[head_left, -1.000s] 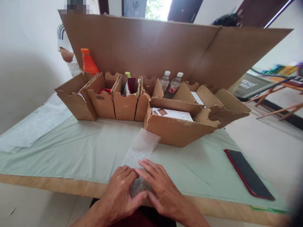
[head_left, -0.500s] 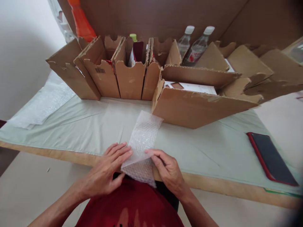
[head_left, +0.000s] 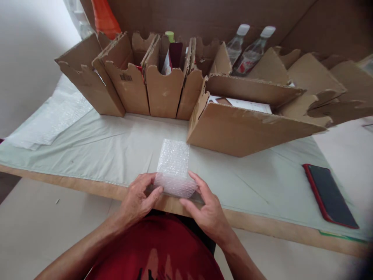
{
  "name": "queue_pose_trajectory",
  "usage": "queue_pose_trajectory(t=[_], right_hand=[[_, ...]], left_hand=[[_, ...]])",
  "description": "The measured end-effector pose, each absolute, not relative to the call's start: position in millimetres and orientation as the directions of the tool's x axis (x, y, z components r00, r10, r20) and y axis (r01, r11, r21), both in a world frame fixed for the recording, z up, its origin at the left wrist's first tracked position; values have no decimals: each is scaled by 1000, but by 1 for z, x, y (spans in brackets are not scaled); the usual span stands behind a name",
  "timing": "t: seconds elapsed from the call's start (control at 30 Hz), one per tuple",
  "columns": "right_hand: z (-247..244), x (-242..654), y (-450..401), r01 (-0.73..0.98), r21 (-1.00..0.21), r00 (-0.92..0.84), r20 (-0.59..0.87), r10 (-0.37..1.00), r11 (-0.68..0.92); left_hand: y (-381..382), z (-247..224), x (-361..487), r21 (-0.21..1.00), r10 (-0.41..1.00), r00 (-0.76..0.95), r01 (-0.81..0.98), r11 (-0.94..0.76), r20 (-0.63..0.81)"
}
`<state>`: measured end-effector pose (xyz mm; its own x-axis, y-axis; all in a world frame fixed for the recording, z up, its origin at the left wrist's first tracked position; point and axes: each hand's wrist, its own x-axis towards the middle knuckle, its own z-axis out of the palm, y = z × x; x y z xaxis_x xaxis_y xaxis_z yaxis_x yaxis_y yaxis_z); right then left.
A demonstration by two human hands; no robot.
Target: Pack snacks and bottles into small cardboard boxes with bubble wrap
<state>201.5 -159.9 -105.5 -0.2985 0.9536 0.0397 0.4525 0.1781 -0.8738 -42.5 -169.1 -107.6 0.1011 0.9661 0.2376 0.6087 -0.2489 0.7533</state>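
Bubble wrap (head_left: pixel 174 157) lies on the counter (head_left: pixel 233 175) by its near edge, the 6 o'clock end folded over. The left hand (head_left: pixel 140 196), half open, touches its 9 o'clock side; whether it pinches I cannot tell. The right hand (head_left: pixel 208 210), thumb spread from fingers, touches the 3 o'clock side unclasped. From the wrap, a box (head_left: pixel 230 126) stands at 2 o'clock, a phone (head_left: pixel 332 194) lies near 3

box (head_left: pixel 224 130) ahead, free cloth (head_left: pixel 131 146) left
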Motion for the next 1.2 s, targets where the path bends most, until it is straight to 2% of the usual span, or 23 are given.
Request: queue_pose_trajectory(t=[0.07, 0.23, 0.33, 0.47, 0.53, 0.63, 0.73, 0.8, 0.87, 0.97, 1.03, 1.13, 1.2], right_hand=[[-113, 183, -147, 519, -820, -197, 161, 967, 242], [-121, 179, -137, 662, -613, -136, 468, 873, 432], [-111, 189, -149, 692, -491, -218, 556, 802, 529], [-104, 185, -156, 621, -407, -507, 443, 740, 670], [-106, 180, -152, 606, -406, -566, 383, 730, 684], [-108, 177, -144, 591, -454, -548, 380, 745, 667], [-104, 179, -138, 525, -594, -510, 353, 784, 609], [-100, 181, -136, 480, -703, -479, 291, 828, 525], [-97, 181, -135, 484, -738, -406, 288, 867, 471], [-94, 183, -138, 575, -635, -277, 443, 853, 517], [-94, 183, -140, 615, -530, -321, 507, 800, 584], [-99, 181, -139, 622, -407, -510, 437, 741, 669], [-104, 179, -136, 629, -374, -553, 401, 730, 681]], left_hand=[[-164, -111, -39, 728, 961, 26, 647, -226, 276], [-152, -126, -32, 572, 919, -33, 791, -217, 394], [-148, -131, -29, 528, 912, -7, 817, -231, 410], [-146, -130, -31, 512, 910, 22, 821, -253, 415], [-149, -126, -36, 533, 909, 17, 806, -259, 417], [-158, -116, -45, 537, 891, 138, 754, -377, 432], [-166, -109, -52, 520, 833, 341, 660, -542, 435], [-166, -108, -51, 563, 837, 339, 624, -542, 430], [-162, -111, -46, 616, 884, 242, 644, -454, 399], [-150, -117, -37, 632, 922, 112, 696, -340, 372], [-143, -121, -33, 611, 918, 90, 721, -327, 386], [-138, -123, -32, 578, 912, 63, 755, -309, 405], [-141, -121, -34, 568, 900, 77, 752, -334, 428]])
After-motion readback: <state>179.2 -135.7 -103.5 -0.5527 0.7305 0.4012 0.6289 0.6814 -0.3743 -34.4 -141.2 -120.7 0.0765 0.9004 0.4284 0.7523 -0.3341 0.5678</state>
